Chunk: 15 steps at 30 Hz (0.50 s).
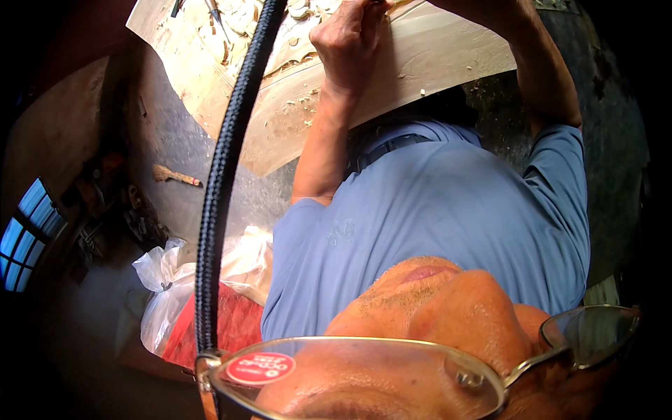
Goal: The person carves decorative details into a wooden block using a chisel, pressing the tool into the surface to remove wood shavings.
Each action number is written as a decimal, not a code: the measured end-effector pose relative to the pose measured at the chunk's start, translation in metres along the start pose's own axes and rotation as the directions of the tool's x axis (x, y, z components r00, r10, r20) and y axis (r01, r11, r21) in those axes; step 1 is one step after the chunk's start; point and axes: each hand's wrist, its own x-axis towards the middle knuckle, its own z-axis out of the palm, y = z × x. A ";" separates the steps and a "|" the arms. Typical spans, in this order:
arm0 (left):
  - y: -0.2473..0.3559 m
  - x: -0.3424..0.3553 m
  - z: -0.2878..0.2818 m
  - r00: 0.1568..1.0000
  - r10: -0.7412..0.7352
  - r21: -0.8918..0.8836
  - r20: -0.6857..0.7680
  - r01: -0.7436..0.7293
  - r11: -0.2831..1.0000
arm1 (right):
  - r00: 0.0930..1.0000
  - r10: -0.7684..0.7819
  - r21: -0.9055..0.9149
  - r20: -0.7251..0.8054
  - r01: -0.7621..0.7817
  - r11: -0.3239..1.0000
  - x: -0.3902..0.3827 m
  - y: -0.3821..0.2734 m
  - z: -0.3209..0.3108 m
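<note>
At the top edge, my left hand is closed over a pale wooden board. Its fingers are curled, and whatever they grip is cut off or hidden. My right forearm reaches up and inward over the board's right side, but the hand itself lies beyond the picture's top edge. Carved relief covers part of the board left of my left hand, with wood chips scattered over it. A slim chisel-like tool lies on the board at the upper left, partly cut off.
A wooden-handled tool resembling a brush lies on the grey floor at the left. Below it are a tied clear plastic bag and a red sack. A black braided cord crosses the view up close.
</note>
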 end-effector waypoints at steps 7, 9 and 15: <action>-0.008 -0.007 0.009 1.000 -0.008 0.004 0.026 0.008 1.000 | 0.995 0.076 -0.009 0.058 -0.076 0.997 -0.006 0.004 -0.007; -0.013 -0.010 0.007 0.999 -0.019 0.034 0.026 0.018 0.999 | 0.997 0.024 -0.103 0.076 -0.016 0.995 -0.003 -0.002 -0.013; -0.017 -0.013 0.012 0.998 0.061 0.150 0.004 -0.061 0.987 | 0.994 0.100 -0.021 0.040 -0.099 0.995 -0.011 0.009 0.001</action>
